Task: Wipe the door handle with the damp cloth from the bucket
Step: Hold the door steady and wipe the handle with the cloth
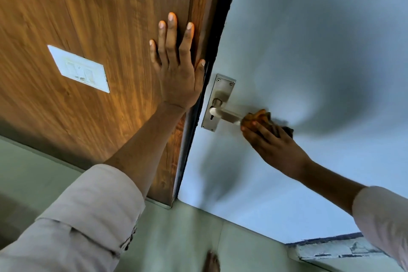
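Head view | door handle (229, 115) lever points right | right hand (273, 146) grips cloth (260, 119) | left hand (178, 73) flat, released

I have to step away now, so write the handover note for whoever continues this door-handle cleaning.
Left hand: open, flat against the wooden panel beside the door edge, holding nothing.
Right hand: closed on the orange cloth, which is pressed around the free end of the lever.
Door handle: metal lever on a backplate with a keyhole, mounted on the pale grey door.
Done: cloth is in hand and on the lever's outer end.
Left: judging by the cloth's position, the lever near the pivot and the backplate may need wiping. The bucket is out of view.
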